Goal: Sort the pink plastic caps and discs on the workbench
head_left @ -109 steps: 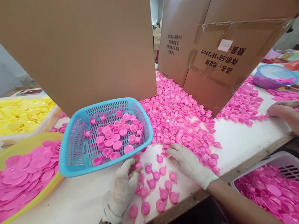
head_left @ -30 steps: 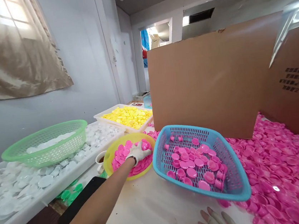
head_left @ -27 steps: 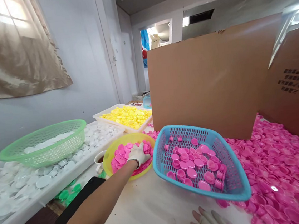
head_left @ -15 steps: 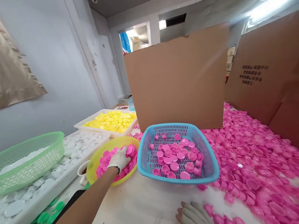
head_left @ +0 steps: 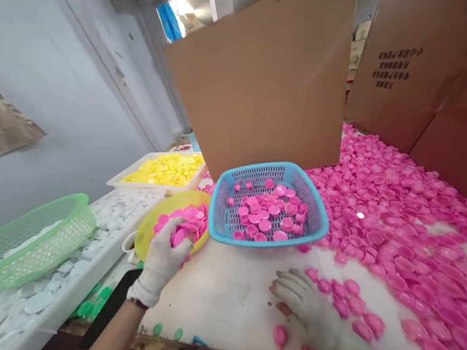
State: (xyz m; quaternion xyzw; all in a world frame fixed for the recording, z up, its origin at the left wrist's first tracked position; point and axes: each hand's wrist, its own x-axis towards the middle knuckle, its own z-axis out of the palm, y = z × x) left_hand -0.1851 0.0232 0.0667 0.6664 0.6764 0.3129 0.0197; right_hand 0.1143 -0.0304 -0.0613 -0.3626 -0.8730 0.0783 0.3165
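Note:
My left hand [head_left: 161,262], in a white glove with bare fingertips, is closed around several pink plastic caps [head_left: 179,237] at the near rim of a yellow bowl [head_left: 142,235]. More pink caps lie heaped in that bowl. My right hand [head_left: 302,302], gloved the same way, rests palm down on the white tabletop with fingers stretched forward and no cap visible in it. Loose pink caps [head_left: 339,289] lie just to its right, and one is by the wrist. Beyond both hands stands a blue basket [head_left: 270,243] with pink caps scattered over its floor.
A large spread of pink caps [head_left: 390,219] covers the right side. At left, a green basket [head_left: 35,248] sits on a tray of white pieces [head_left: 112,222]; behind is a tray of yellow pieces [head_left: 165,170]. Cardboard panels [head_left: 266,92] stand behind. A cup [head_left: 128,244] adjoins the bowl.
My left hand has come up out of the bowl's heap and back toward me, with pink caps in its grasp. The view has tipped downward; my right hand stays on the tabletop.

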